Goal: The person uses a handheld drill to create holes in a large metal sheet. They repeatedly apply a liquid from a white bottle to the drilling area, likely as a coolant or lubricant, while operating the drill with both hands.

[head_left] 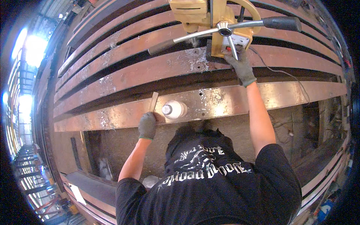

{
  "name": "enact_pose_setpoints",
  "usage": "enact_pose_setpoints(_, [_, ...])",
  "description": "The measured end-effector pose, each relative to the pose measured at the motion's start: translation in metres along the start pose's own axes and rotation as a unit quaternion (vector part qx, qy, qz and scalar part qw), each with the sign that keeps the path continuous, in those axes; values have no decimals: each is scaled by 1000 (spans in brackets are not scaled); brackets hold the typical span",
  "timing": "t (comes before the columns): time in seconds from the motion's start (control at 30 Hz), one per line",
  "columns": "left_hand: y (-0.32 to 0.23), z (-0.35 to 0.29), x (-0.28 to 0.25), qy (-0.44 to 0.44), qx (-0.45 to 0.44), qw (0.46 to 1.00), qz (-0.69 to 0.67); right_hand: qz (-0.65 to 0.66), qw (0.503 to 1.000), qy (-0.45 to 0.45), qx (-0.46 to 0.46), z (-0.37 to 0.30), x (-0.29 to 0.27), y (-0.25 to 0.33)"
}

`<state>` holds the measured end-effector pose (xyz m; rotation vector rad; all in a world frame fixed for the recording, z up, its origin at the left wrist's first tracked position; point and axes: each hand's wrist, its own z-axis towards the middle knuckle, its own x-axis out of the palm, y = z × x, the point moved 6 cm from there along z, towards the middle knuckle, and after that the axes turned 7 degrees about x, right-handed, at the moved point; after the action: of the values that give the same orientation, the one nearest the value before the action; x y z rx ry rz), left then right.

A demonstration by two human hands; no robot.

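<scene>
My left hand, in a grey knit glove, is closed round the lower end of a short flat metal bar. The bar stands out beyond the fingers, over the near steel beam. Just right of it is a white bottle with a greyish cap. At the yellow drill press, my gloved right hand reaches to the control panel by a red switch. One spoke of the feed handle crosses the fingers; whether they grip it is unclear.
Several long rusty steel beams run across, with dark gaps between. Small holes mark the near beam and the one behind it. Two dark handle grips stick out sideways from the drill. A cable trails right over the beams.
</scene>
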<state>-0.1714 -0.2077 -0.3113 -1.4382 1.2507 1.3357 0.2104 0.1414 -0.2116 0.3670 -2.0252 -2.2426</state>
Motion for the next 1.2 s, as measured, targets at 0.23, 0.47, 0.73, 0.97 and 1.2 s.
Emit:
enact_pose_setpoints(0.23, [22,10,-32,-41,-99,990,-90,-68,997,-36,11,0,-7,-11])
enact_pose_setpoints(0.47, [-22,124,-110,-237,45,877,-415,-207,967,-144,37,-18,-3,20])
enact_pose_setpoints(0.73, [-123,259,-152,30,82,862,-500,-240,953,-182,3,-21,4,25])
enact_pose_setpoints(0.97, [-106,280,-121,-94,177,897,-394,-313,930,-189,27,-19,10,18])
enact_pose_setpoints(1.2, [-117,263,-137,60,75,892,-441,-304,929,-206,51,-23,9,25])
